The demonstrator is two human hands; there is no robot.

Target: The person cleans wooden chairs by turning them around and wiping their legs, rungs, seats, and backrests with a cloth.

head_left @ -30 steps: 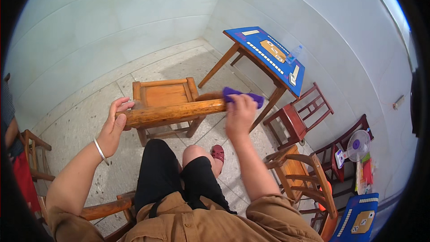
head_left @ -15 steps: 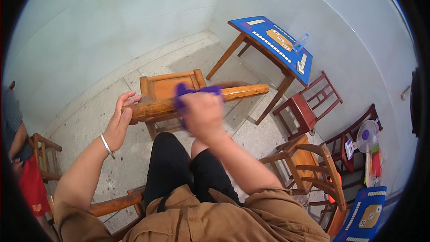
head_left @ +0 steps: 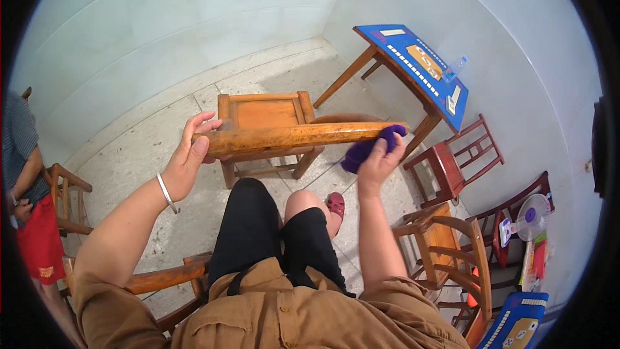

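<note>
In front of me is a wooden chair [head_left: 261, 115], its long rounded top rail [head_left: 290, 137] running crosswise close to me. My left hand [head_left: 187, 154] is closed round the rail's left end, thumb on the near side and fingers behind. At the opposite end my right hand [head_left: 381, 158] grips a purple cloth [head_left: 365, 150], which is wrapped over the rail's tip and hangs down below it. Most of that tip is hidden by the cloth and my fingers.
A table with a blue top [head_left: 413, 58] holds tiles and a plastic bottle [head_left: 455, 68]. Right of me are a red-brown chair [head_left: 445, 165], another wooden chair [head_left: 445, 252] and a fan [head_left: 533, 215]. A person in red shorts [head_left: 42, 236] is at the far left.
My right hand has slid the purple cloth rightward along the rail, from left of its middle to its right end. My left hand keeps its place on the left end.
</note>
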